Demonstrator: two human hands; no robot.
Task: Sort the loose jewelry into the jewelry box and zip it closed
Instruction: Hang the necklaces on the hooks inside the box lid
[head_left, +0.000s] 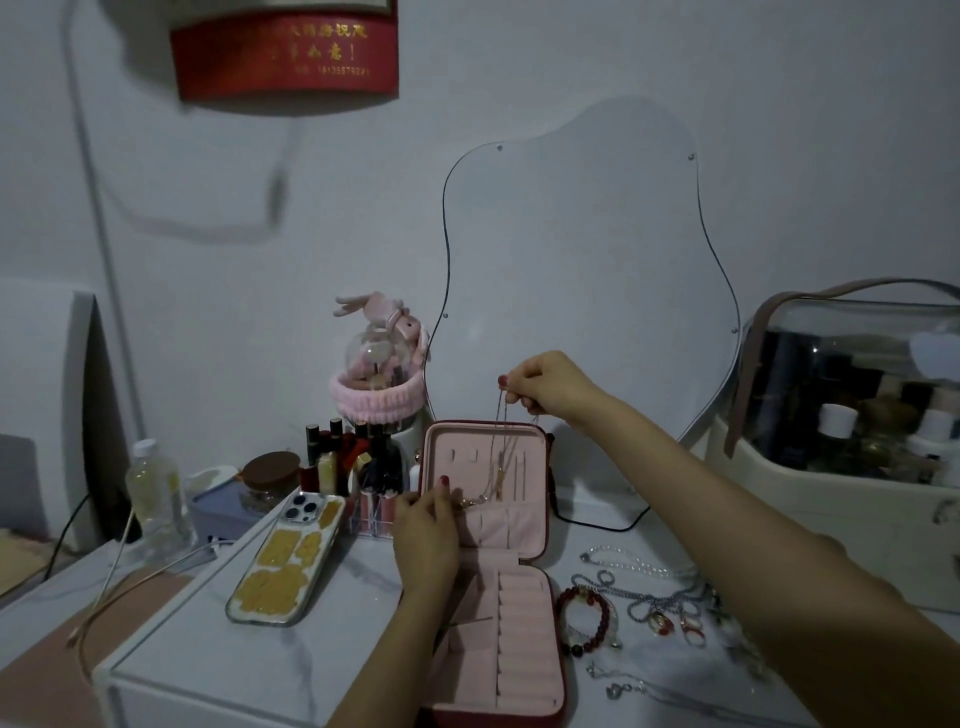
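A jewelry box (498, 597) lies open on the marble-patterned tabletop (332, 670), its outer shell dark red, its lining soft matte pink. The lid stands upright and shows flat pockets; the base lies flat toward the viewer, with a column of padded ring rolls (522, 639) down its right side and small square compartments on the left.

The right hand (545, 384) is raised above the lid's top edge, fingertips pinched tight round the upper end of a thin gold-toned necklace (498, 457). The fine chain hangs down in front of the pink lid lining. The left hand (426, 540) is at the lid's lower left, its fingers curled and pinching the chain's lower end near a small pendant. Both hands have red-painted nails.

Right of the box, loose pieces lie spread on the tabletop: a bracelet (587, 623) of round, glossy dark red beads just beside the base, a silver link chain (649, 597) with amber-coloured pendants, and a strand of pale, clear beads (631, 558) farther back.

Left of the box a phone (288, 561) lies face down in a clear case with yellow patches. A wavy-edged mirror (582, 270) is fixed to the wall behind.
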